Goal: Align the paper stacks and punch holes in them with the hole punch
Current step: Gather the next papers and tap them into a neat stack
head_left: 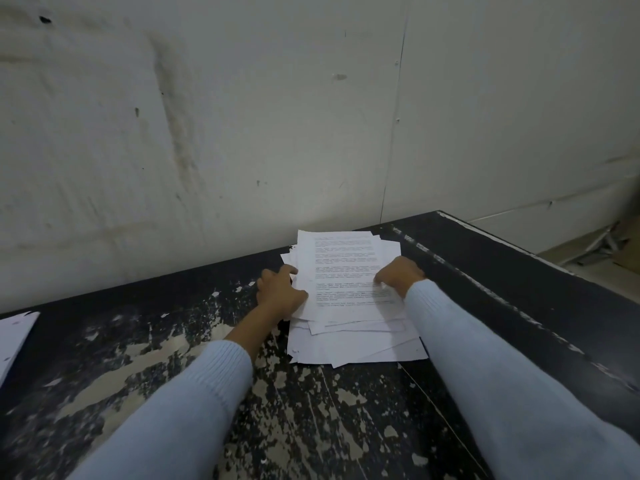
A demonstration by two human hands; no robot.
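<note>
A loose, uneven stack of white printed sheets (346,271) lies on the worn black table (173,358), close to the wall. My left hand (278,291) grips the stack's left edge, thumb on top and fingers curled at the side. Over on the right part of the top sheet, my right hand (398,275) rests with its fingers curled down onto the paper. Lower sheets stick out at the front and right. No hole punch is in view.
Another white sheet (14,337) pokes in at the table's left edge. The grey wall (242,133) runs right behind the stack. The table's right edge (519,251) drops to a floor with clutter (609,244).
</note>
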